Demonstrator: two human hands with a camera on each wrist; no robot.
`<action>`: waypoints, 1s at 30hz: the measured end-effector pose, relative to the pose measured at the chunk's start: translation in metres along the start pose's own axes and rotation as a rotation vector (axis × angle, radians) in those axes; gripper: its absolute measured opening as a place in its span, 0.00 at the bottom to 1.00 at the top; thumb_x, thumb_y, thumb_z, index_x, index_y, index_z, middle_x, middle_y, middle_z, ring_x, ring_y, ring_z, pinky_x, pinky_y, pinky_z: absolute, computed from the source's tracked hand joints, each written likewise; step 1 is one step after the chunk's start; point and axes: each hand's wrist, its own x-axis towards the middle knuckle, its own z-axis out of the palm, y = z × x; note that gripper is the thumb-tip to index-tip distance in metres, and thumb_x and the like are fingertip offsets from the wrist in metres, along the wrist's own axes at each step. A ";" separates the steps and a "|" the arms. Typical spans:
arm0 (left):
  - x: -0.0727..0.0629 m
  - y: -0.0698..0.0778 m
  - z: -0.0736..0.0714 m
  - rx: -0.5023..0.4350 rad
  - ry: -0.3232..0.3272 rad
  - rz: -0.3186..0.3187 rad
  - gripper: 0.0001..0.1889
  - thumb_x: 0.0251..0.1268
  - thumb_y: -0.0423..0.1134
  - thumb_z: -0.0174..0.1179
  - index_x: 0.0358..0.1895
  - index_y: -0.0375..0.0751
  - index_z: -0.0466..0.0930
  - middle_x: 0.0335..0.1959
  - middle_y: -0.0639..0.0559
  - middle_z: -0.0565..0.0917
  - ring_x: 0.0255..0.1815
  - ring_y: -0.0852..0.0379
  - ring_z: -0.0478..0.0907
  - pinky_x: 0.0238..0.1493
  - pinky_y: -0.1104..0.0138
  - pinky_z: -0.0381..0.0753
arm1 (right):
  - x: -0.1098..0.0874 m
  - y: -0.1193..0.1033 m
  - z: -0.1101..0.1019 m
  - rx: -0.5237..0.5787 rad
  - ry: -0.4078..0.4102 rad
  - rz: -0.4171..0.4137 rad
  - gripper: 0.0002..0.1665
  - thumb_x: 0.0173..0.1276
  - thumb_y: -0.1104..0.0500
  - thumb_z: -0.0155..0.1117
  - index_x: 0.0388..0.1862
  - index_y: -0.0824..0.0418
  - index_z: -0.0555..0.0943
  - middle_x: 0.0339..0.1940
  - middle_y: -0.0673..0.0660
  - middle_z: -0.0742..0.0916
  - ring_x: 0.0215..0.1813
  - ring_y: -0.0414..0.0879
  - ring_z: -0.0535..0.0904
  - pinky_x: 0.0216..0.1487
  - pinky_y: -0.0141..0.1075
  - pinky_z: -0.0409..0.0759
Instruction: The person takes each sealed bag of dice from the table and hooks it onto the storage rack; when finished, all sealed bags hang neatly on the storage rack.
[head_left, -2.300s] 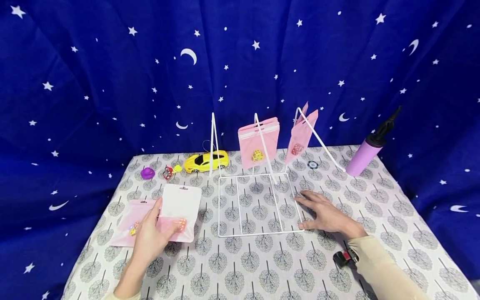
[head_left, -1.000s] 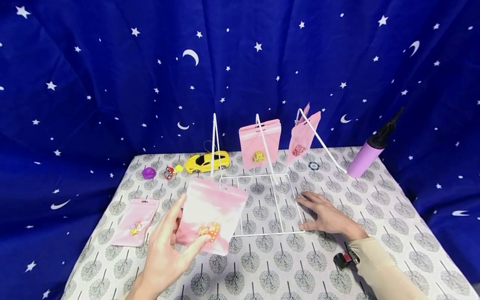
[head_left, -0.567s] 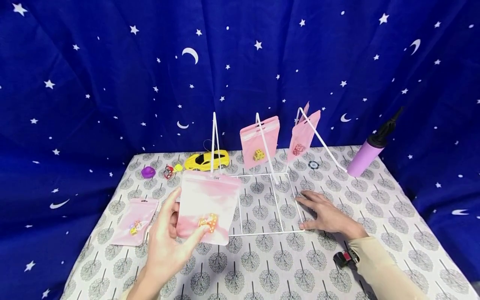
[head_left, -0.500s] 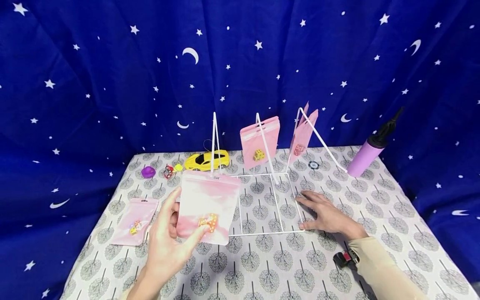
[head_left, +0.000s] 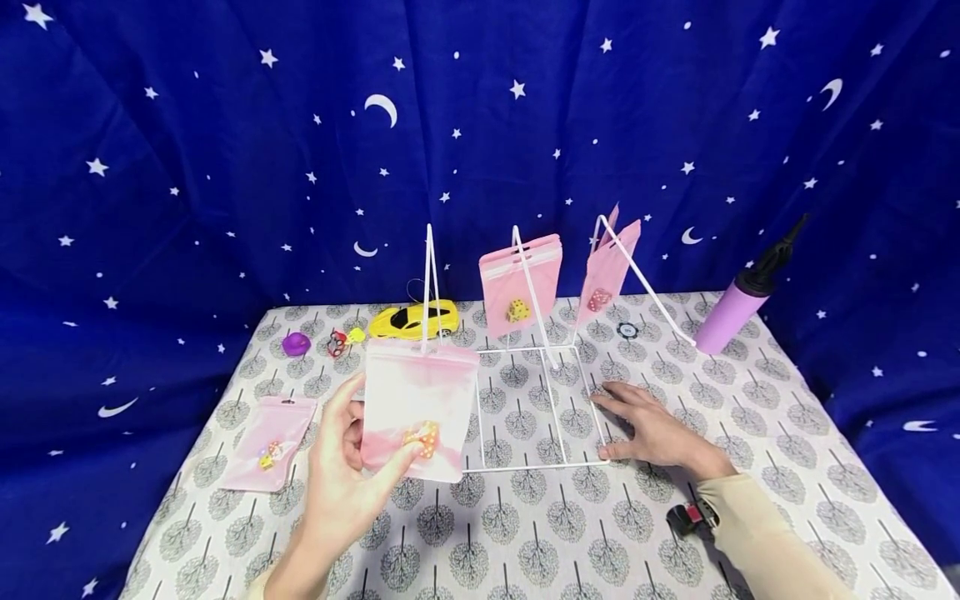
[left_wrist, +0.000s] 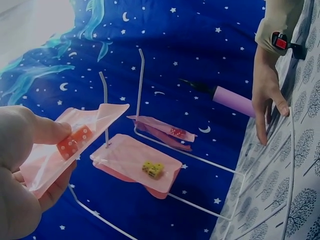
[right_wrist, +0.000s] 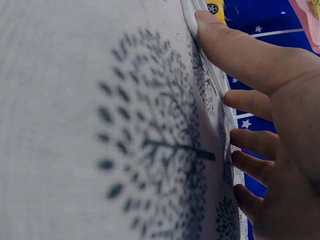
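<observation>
Pink and see-through, the bag [head_left: 417, 410] with orange dice inside is up off the tabletop [head_left: 525, 525], just in front of the white wire rack [head_left: 540, 400]. Our left hand [head_left: 341, 475] pinches it. Our right hand [head_left: 648, 429] lies flat, fingers straight, on the rack's bottom corner.

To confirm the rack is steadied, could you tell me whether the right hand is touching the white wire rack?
Touching: in the right wrist view, the right hand lies flat, thumb against the white wire rack.
</observation>
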 end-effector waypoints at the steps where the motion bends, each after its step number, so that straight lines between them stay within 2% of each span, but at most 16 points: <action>1: 0.000 -0.001 0.001 0.003 0.002 -0.004 0.50 0.38 0.13 0.69 0.72 0.32 0.57 0.41 0.45 0.72 0.37 0.63 0.78 0.36 0.72 0.86 | 0.000 0.000 0.000 0.003 0.002 0.001 0.56 0.49 0.33 0.71 0.72 0.58 0.67 0.75 0.70 0.62 0.73 0.70 0.56 0.65 0.72 0.58; 4: 0.002 -0.006 0.004 0.026 0.011 0.011 0.50 0.38 0.15 0.70 0.72 0.31 0.57 0.41 0.44 0.72 0.35 0.63 0.77 0.30 0.74 0.84 | -0.001 0.000 0.000 0.002 0.008 -0.006 0.55 0.49 0.34 0.72 0.72 0.58 0.68 0.75 0.70 0.63 0.73 0.70 0.57 0.65 0.73 0.58; 6: 0.004 -0.010 0.006 0.052 0.022 0.035 0.50 0.38 0.16 0.72 0.71 0.30 0.58 0.40 0.43 0.72 0.32 0.63 0.75 0.23 0.76 0.80 | -0.001 0.000 0.001 -0.003 0.013 -0.017 0.55 0.49 0.34 0.72 0.72 0.58 0.68 0.75 0.71 0.63 0.73 0.71 0.57 0.65 0.73 0.58; 9: 0.006 -0.016 0.008 0.069 0.033 0.051 0.50 0.38 0.18 0.73 0.71 0.29 0.57 0.39 0.40 0.72 0.30 0.63 0.74 0.17 0.77 0.76 | -0.001 0.000 0.001 -0.006 0.016 -0.024 0.55 0.49 0.33 0.72 0.71 0.59 0.68 0.74 0.71 0.63 0.72 0.71 0.58 0.65 0.73 0.58; 15: 0.017 -0.029 0.012 0.032 0.055 0.006 0.51 0.39 0.19 0.73 0.72 0.34 0.58 0.40 0.40 0.72 0.32 0.62 0.75 0.21 0.75 0.79 | -0.001 0.001 0.001 0.000 0.007 -0.017 0.55 0.49 0.34 0.73 0.72 0.58 0.68 0.75 0.70 0.63 0.73 0.71 0.57 0.65 0.73 0.57; 18: 0.023 -0.035 0.015 0.066 0.068 -0.016 0.50 0.40 0.21 0.74 0.72 0.37 0.58 0.39 0.41 0.73 0.29 0.62 0.72 0.16 0.76 0.75 | -0.001 0.001 0.000 -0.001 0.012 -0.019 0.55 0.49 0.34 0.73 0.72 0.58 0.68 0.75 0.70 0.63 0.73 0.70 0.57 0.64 0.73 0.58; 22: 0.032 -0.044 0.019 0.081 0.083 -0.033 0.49 0.42 0.24 0.74 0.72 0.40 0.59 0.38 0.41 0.75 0.28 0.60 0.74 0.14 0.75 0.74 | -0.001 0.000 0.000 -0.007 0.016 -0.020 0.55 0.49 0.34 0.72 0.72 0.58 0.68 0.75 0.70 0.63 0.73 0.71 0.58 0.64 0.73 0.58; 30: 0.052 -0.059 0.027 0.019 0.115 -0.082 0.49 0.43 0.22 0.73 0.73 0.41 0.58 0.41 0.41 0.76 0.33 0.57 0.78 0.26 0.73 0.83 | 0.000 0.000 0.000 -0.006 0.017 -0.021 0.55 0.50 0.32 0.71 0.71 0.59 0.69 0.74 0.71 0.64 0.72 0.71 0.58 0.65 0.73 0.57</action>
